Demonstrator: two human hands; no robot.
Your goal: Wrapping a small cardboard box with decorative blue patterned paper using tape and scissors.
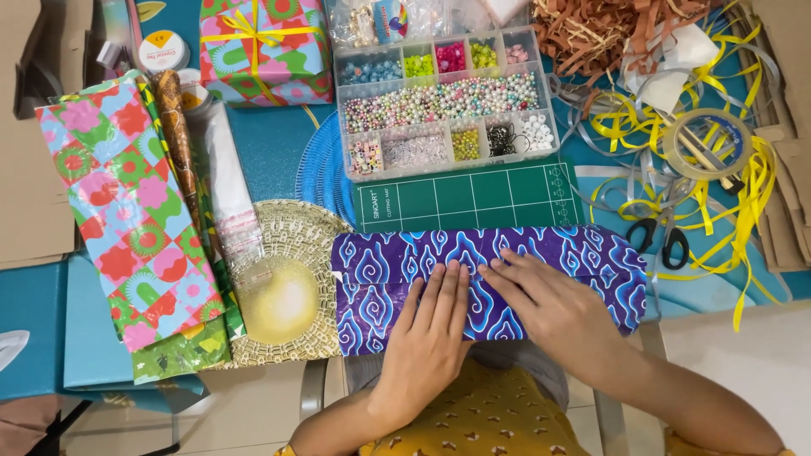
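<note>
A long package wrapped in blue and purple patterned paper lies across the near edge of the table, partly over a green cutting mat. My left hand lies flat on its middle, fingers together and stretched forward. My right hand rests flat beside it, fingers pointing left, its fingertips close to those of the left hand. Both palms press on the paper and grip nothing.
A clear compartment box of beads stands behind the mat. A colourful wrapped package lies at left, a ribboned gift box at back. A gold round mat, black scissors, a tape roll and yellow ribbon surround them.
</note>
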